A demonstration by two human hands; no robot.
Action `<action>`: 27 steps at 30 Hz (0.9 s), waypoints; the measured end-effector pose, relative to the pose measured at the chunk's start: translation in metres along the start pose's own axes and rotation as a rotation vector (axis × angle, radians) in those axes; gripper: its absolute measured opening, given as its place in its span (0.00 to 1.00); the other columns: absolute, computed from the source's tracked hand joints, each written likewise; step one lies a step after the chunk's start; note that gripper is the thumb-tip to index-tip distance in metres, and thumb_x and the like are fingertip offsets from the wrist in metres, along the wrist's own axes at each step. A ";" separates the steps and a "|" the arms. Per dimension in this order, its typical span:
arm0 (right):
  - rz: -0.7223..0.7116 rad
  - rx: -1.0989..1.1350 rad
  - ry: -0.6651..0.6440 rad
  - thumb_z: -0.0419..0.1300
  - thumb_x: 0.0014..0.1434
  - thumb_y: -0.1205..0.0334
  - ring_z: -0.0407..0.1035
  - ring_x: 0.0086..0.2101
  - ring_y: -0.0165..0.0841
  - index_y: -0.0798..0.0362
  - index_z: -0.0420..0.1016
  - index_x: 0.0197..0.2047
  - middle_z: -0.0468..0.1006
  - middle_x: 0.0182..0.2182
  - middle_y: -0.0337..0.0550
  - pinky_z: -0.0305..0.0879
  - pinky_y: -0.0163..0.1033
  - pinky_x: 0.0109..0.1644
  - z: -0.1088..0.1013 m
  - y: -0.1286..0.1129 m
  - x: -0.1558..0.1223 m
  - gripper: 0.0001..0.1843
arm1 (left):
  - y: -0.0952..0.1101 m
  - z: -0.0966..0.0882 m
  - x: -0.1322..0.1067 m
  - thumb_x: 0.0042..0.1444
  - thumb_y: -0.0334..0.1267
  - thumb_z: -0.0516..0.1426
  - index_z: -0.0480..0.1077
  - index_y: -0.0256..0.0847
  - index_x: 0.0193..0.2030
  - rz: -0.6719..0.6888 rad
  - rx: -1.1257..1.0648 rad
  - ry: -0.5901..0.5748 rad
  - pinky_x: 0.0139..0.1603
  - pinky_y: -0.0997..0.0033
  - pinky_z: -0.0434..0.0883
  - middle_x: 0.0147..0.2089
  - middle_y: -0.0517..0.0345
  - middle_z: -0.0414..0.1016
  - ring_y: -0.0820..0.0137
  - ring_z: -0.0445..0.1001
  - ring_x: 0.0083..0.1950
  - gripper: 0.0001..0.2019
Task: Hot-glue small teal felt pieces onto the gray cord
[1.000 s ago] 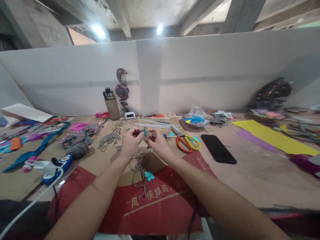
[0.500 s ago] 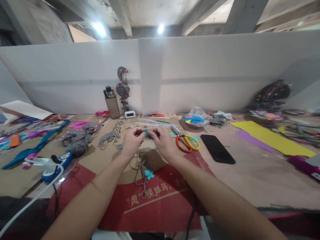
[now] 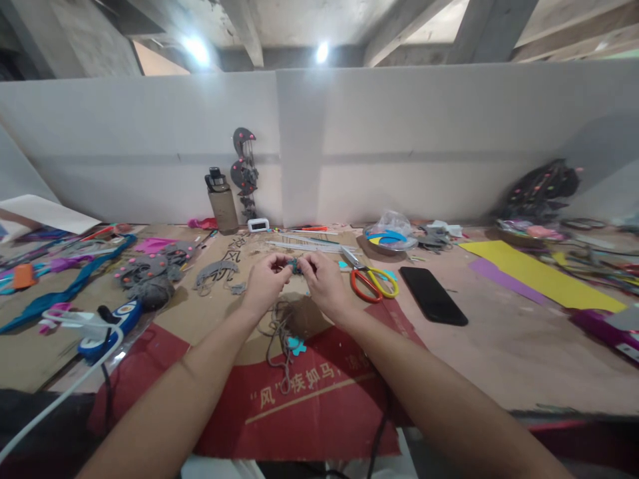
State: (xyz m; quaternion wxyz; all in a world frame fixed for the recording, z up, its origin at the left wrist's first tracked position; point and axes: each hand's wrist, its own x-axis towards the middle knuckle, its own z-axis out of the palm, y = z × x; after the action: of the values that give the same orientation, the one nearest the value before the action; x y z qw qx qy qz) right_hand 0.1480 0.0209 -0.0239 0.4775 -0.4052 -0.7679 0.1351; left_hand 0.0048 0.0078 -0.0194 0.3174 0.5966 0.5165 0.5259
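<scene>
Both hands meet above the cardboard sheet, pinching one small teal and grey piece (image 3: 294, 266) between them. My left hand (image 3: 268, 279) is closed on its left side. From the right, my right hand (image 3: 325, 279) grips it with thumb and fingers. The piece is too small and too covered by fingers to tell its kind. Below the hands lies a loose tangle of grey yarn (image 3: 280, 332), beside a small bright blue cutout (image 3: 297, 345). Scissors (image 3: 367, 276) with red and yellow handles rest just right of my right hand.
A black phone (image 3: 433, 296) lies to the right, near yellow sheets (image 3: 539, 274). At the back stand a bottle (image 3: 222, 205) and a bowl (image 3: 392, 243). On the left are a grey yarn ball (image 3: 158, 293), a blue power strip (image 3: 112, 329) and its white cable (image 3: 60, 399).
My hands stay together in almost the same place, with the fingers shifted slightly around the small piece. The whole view has moved a little.
</scene>
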 end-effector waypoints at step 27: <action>0.084 -0.089 -0.009 0.45 0.64 0.53 0.62 0.27 0.30 0.52 0.67 0.25 0.70 0.24 0.40 0.52 0.36 0.31 -0.006 -0.004 0.000 0.20 | 0.007 0.004 -0.003 0.47 0.43 0.60 0.71 0.35 0.39 -0.038 -0.189 -0.158 0.20 0.77 0.66 0.27 0.58 0.71 0.74 0.70 0.25 0.15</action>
State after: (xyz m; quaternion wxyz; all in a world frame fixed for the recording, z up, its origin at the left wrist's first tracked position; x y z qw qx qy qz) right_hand 0.1504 0.0174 -0.0181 0.4493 -0.4573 -0.7577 0.1224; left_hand 0.0105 0.0040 -0.0150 0.4218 0.5939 0.4492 0.5172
